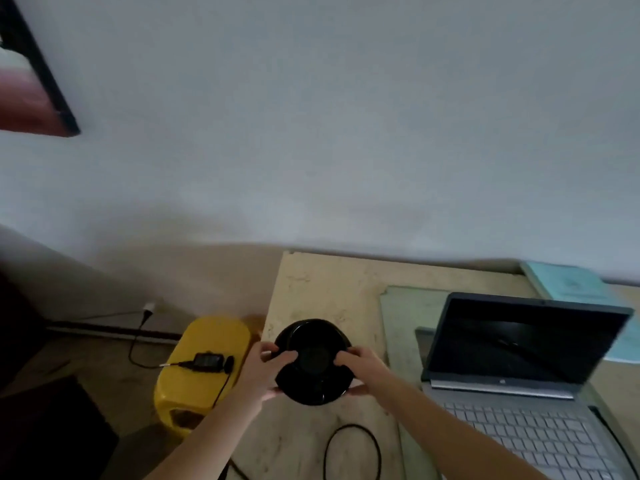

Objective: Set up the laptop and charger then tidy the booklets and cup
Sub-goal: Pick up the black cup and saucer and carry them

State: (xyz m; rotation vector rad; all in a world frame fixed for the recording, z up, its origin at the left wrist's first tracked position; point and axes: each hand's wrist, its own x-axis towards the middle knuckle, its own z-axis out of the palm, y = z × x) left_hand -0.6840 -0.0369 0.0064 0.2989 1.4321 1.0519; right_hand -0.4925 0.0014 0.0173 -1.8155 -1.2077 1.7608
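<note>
Both our hands gripped the black cup (313, 362) (left hand (266, 372) and right hand (360, 367), fingers curled over its rim) near the left edge of the table (329, 289), beside the open laptop (519, 375).

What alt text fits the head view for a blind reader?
The left hand and right hand grip a black cup over a table. An open laptop, screen dark, stands to its right; a charger lies on a yellow container beside the table.
</note>
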